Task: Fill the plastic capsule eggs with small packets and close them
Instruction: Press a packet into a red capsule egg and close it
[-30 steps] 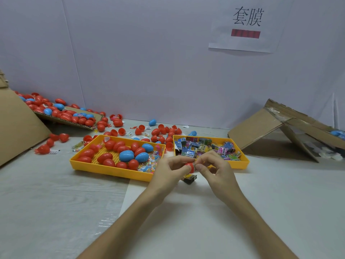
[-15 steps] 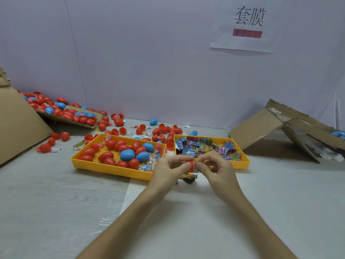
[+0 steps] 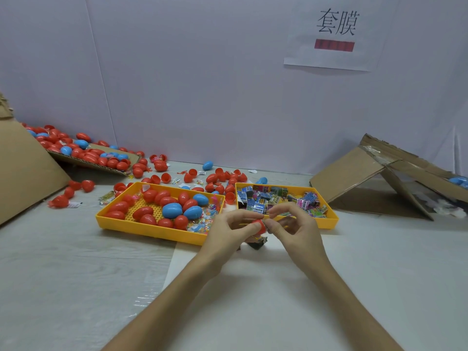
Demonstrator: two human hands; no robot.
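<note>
Before the yellow plastic packet tray (image 3: pixel 329 222), left hand (image 3: pixel 228 233) and right hand (image 3: pixel 297 230) both pinched the small red plastic capsule egg (image 3: pixel 259 224). It was likely light, rigid and slippery, and best gripped by its ends.

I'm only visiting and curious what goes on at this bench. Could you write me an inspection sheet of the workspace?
Surface: pale table, with a white sheet at the near middle.
Job's things: red egg held above the sheet; left yellow tray holds red and blue eggs; right yellow tray holds small packets.
Clutter: loose eggs scattered behind the trays; dark packet lying below the red egg.
Hands: left hand and right hand both pinch the red egg.
Cables: nothing seen.
Surroundings: white wall with a paper sign; left cardboard with an egg heap beside it; right cardboard.
</note>
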